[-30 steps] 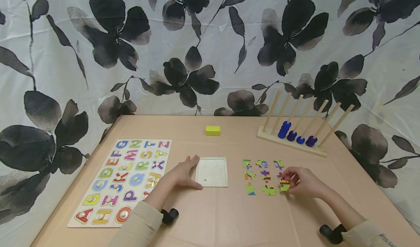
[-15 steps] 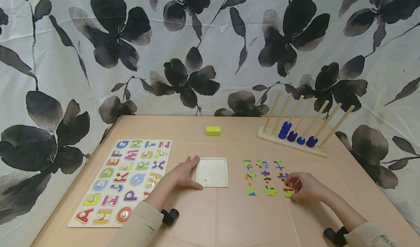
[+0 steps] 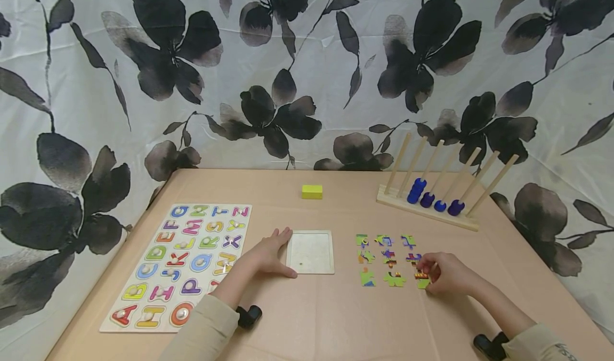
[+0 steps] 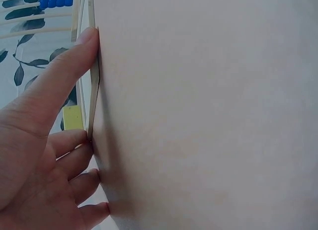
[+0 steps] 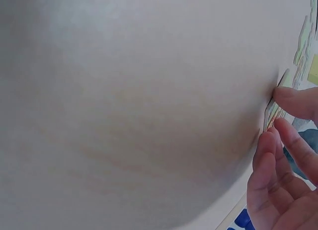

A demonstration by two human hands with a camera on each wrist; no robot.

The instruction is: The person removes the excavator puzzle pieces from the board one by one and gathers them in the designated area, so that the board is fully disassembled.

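In the head view, my left hand [image 3: 268, 255] rests at the left side of a shallow, pale square puzzle tray [image 3: 309, 251], thumb and index finger spread apart. The left wrist view has the thumb against the tray's edge [image 4: 94, 98] and the fingertips lower along it. My right hand [image 3: 448, 274] pinches a small green puzzle piece [image 3: 422, 283] with red and yellow marks, at the near right corner of a grid of colourful pieces. From the right wrist, thumb and fingertips meet the piece [image 5: 272, 113] at its edges, low by the tabletop. Other puzzle pieces [image 3: 395, 279] lie in rows beside it.
On the left lies an alphabet puzzle board [image 3: 155, 252] with knobbed letters, partly covered by the left forearm. A yellow block [image 3: 312, 192] sits behind the tray. At the back right stands a wooden peg rack [image 3: 426, 206] with blue beads. Patterned cloth [image 3: 268, 57] hangs behind the table.
The right hand has moved slightly right and nearer with the puzzle piece, which now sits lower in the right column and uncovers the piece above it. The left hand and tray stay put.
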